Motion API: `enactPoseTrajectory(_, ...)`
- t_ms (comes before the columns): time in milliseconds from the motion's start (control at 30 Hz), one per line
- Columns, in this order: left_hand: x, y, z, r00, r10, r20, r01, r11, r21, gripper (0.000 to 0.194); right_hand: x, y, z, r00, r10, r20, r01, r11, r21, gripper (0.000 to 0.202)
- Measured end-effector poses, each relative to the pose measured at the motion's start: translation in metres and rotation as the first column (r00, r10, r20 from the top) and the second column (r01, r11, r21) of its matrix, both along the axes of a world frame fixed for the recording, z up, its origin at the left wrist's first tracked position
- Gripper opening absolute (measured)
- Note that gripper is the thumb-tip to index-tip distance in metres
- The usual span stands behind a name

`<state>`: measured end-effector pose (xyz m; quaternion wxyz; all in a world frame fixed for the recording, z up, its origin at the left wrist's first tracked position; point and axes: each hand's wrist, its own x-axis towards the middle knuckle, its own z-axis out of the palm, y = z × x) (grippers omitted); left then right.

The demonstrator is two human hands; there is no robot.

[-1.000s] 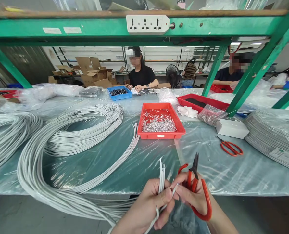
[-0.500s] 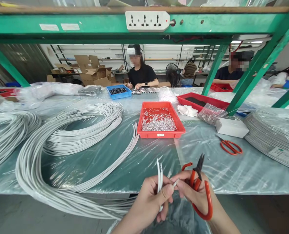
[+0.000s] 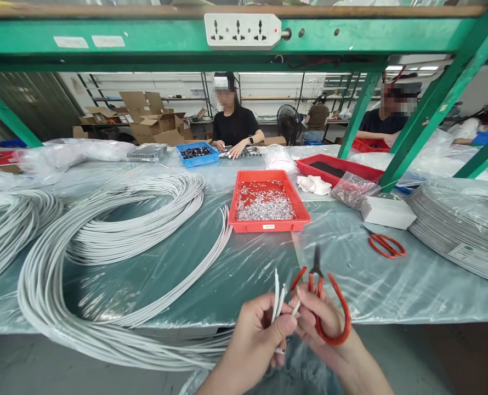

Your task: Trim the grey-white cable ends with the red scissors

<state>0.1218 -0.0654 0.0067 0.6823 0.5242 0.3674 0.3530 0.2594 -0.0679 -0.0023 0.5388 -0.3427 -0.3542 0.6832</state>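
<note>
Head view: my left hand (image 3: 257,332) is gripping white cable ends (image 3: 276,299) near bench (image 3: 375,296) edge; right hand (image 3: 330,314) is pinching one tip (image 3: 296,308), red-handled scissors (image 3: 317,272) now swinging upright, suggesting fingers are working, not blades.

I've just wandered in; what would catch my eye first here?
Probably the bright red tray in the middle of the table, scattered with small shiny pieces. Left of it sprawl big coils of pale cable, one reaching past the table's near edge. Nearest you, the left hand grips pale cable ends while the right hand holds red-handled scissors.
</note>
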Motion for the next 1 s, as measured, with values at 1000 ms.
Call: enactPoseTrajectory(1000, -0.009, 0.010, -0.004, 0.901, -0.234, 0.365, 0.334, 0.912, -0.240, 0.036, -0.004, -0.006, -0.004, 0.999, -0.038, 0.011, 0.037, 0.994, 0.100, 0.030)
